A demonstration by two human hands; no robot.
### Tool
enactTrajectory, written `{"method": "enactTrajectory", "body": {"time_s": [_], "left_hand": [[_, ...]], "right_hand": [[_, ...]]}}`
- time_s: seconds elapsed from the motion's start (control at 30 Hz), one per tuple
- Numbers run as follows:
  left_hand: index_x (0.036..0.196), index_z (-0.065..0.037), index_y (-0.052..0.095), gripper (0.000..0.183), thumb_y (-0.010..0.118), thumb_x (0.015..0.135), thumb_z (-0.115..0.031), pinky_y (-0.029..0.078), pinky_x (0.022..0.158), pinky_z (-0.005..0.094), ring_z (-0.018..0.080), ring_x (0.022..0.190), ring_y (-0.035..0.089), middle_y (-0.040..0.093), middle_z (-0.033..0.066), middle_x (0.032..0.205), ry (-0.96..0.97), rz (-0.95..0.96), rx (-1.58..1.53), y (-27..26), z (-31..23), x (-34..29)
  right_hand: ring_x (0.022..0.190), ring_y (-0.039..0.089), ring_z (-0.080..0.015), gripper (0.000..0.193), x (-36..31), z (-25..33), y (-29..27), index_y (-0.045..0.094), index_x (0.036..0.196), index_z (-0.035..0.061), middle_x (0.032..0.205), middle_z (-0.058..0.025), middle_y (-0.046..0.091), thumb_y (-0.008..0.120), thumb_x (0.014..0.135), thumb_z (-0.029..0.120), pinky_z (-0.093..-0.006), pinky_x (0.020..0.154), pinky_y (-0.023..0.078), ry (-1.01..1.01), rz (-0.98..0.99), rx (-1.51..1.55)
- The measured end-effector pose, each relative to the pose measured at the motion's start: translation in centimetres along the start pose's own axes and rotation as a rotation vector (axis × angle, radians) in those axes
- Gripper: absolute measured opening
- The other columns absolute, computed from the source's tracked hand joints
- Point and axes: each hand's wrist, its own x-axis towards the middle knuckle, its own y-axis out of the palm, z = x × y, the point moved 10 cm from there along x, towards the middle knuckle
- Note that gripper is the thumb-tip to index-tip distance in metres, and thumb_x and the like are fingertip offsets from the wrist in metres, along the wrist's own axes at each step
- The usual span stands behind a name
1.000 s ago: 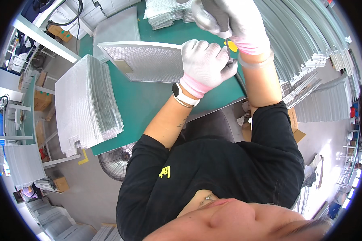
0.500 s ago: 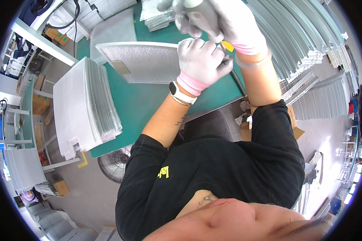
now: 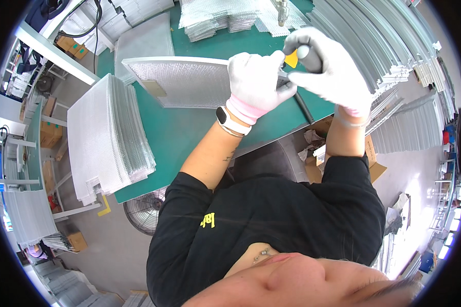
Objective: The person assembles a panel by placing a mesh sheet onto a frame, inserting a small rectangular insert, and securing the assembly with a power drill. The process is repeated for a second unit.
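My left hand (image 3: 256,82), in a white glove with a pink cuff, is closed at the right end of a white-framed mesh panel (image 3: 189,84). The panel stands tilted on the green table (image 3: 210,125). My gloved right hand (image 3: 338,74) curls around a grey, round-ended object (image 3: 312,61), mostly hidden by its fingers. Between the hands shows a yellow piece (image 3: 291,59). A dark rod (image 3: 305,107) lies just below the right hand. Near the far edge, a metal-tipped item (image 3: 281,13) appears above some mesh sheets.
A thick stack of mesh sheets (image 3: 102,138) sits at the table's left edge. More mesh sheets (image 3: 215,23) lie at the far side. Long metal strips (image 3: 363,46) fill the right. A floor fan (image 3: 146,210) and an open carton (image 3: 376,166) are below the table.
My right hand has come down and to the right from the far edge, uncovering the mesh sheets and the metal-tipped item there. My left hand and the panel have barely moved.
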Motion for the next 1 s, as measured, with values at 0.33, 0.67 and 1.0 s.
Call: {"method": "enactTrajectory", "body": {"time_s": [0.33, 0.67, 1.0], "left_hand": [[0.099, -0.013, 0.069, 0.049, 0.086, 0.062, -0.041, 0.042, 0.078, 0.0407, 0.024, 0.072, 0.057, 0.059, 0.0006, 0.077, 0.023, -0.002, 0.012, -0.3, -0.4, -0.3], [0.074, -0.023, 0.058, 0.02, 0.075, 0.07, -0.031, 0.036, 0.062, 0.0369, 0.0161, 0.059, 0.05, 0.048, -0.004, 0.067, 0.056, 0.137, 0.127, -2.2, -3.6, -0.6], [0.09, -0.018, 0.071, 0.033, 0.082, 0.068, -0.04, 0.042, 0.081, 0.0416, 0.0201, 0.083, 0.061, 0.07, 0.0022, 0.109, 0.003, 0.122, 0.145, -4.0, -4.7, -3.0]], "right_hand": [[0.083, 0.068, -0.0364, 0.023, -1.9, 1.7, 0.5, 0.065, 0.107, 0.0098, 0.095, -0.0146, 0.067, 0.073, 0.085, 0.011, -0.0382, 0.074, 0.054, 0.066, -0.042, -0.231], [0.085, 0.066, -0.0313, 0.036, -5.4, -10.3, 5.4, 0.059, 0.11, -0.0006, 0.092, -0.0201, 0.067, 0.065, 0.082, 0.021, -0.0402, 0.078, 0.052, 0.422, 0.205, -0.097], [0.134, 0.049, -0.044, 0.076, -2.0, -17.8, 5.7, 0.05, 0.144, -0.0027, 0.134, -0.0308, 0.057, 0.071, 0.087, 0.043, -0.0464, 0.115, 0.039, 0.426, -0.266, -0.289]]}}
